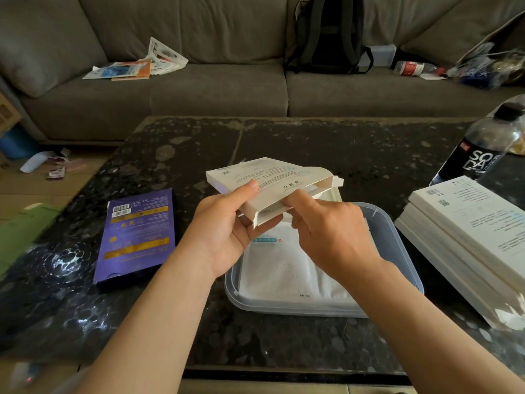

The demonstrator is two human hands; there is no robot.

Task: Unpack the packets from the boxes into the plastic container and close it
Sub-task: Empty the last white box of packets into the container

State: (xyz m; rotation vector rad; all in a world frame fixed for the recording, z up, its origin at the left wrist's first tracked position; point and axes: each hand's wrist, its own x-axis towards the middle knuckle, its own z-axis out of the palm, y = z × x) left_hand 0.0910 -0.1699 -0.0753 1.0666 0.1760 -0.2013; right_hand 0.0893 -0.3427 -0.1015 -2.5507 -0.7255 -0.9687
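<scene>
Left hand [224,231] grips a box [264,177] above the container [397,237], which holds packets [284,268]; right hand [332,231] has fingers [298,199] in the box's open end, grip unclear. At three o'clock sits a stack [468,223].

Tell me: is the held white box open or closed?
Open: the white box shows its end flap folded out, right hand at the opening.

Both forearms stretched forward. Left hand [224,226] gripped the box [264,177], thumb on top; right hand [329,228] had fingertips tucked inside its open end.
</scene>
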